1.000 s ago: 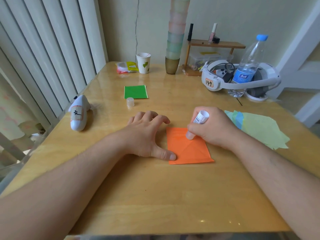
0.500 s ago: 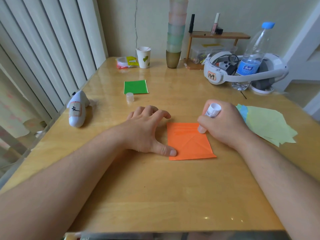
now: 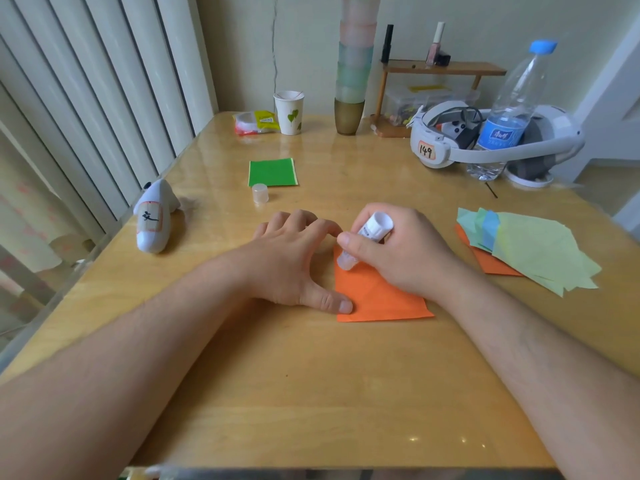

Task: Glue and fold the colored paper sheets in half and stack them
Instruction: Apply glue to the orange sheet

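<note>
While my left hand (image 3: 294,268) is pressing flat beside the orange sheet (image 3: 377,299), thumb pinning its left edge, my right hand (image 3: 398,251) is gripping the glue stick (image 3: 367,237), tip on its far-left corner.

We cannot see the far right part of the orange sheet (image 3: 377,299), which lies under the right hand (image 3: 398,251). That hand's fingers wrap the glue stick (image 3: 367,237), so its middle and label stay hidden, and we cannot read the print. The left hand (image 3: 294,258) covers the desk (image 3: 311,393) beside the sheet, and its fingertips curl out of our sight. In the loose paper pile (image 3: 533,251), the lower sheets show only as edges. The bottle (image 3: 509,109) hides part of the headset (image 3: 450,140) behind it. The tall cup stack (image 3: 355,64) runs off the top edge, and both forearms leave the bottom edge.
</note>
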